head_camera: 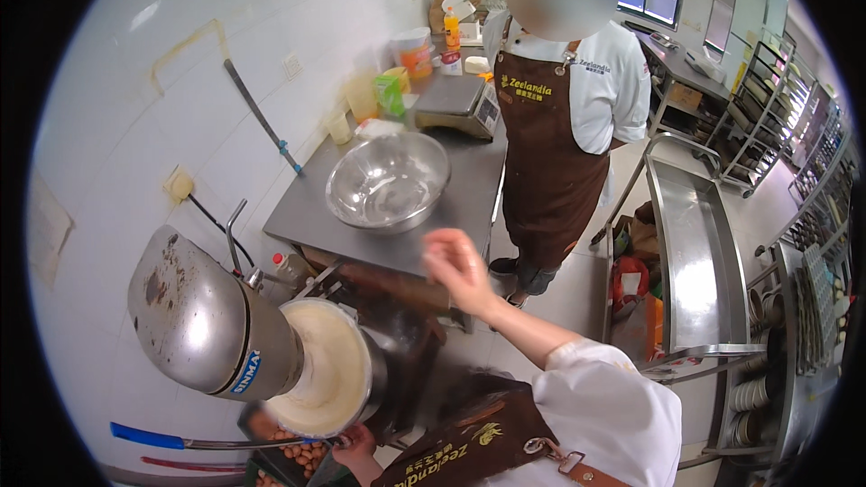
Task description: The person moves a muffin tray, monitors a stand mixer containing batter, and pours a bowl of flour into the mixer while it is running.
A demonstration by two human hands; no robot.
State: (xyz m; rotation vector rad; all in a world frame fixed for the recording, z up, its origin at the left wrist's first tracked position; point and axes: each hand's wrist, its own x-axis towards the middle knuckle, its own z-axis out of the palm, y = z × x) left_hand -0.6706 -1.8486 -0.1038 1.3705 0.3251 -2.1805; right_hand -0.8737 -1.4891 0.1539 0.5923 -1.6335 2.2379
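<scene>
My right hand (459,272), blurred and loosely curled with nothing seen in it, is raised near the front edge of the steel table (298,216). Just beyond it on the table stands a wide stainless steel bowl (389,182) with whitish residue inside. My left hand (355,443) is curled on a metal part at the near rim of the mixing bowl (372,379); whether this is a handle or the lever's end is unclear. Pale, creamy batter (325,365) fills that bowl, under the head of a planetary mixer (196,318). A blue-gripped lever (149,435) sticks out below the mixer head.
A person in a brown apron (548,149) stands beyond the table's right side. A digital scale (453,105), tubs and an orange drink bottle (452,30) stand farther back. Eggs (308,456) lie in a crate below the mixing bowl. A steel trolley (697,250) is at the right.
</scene>
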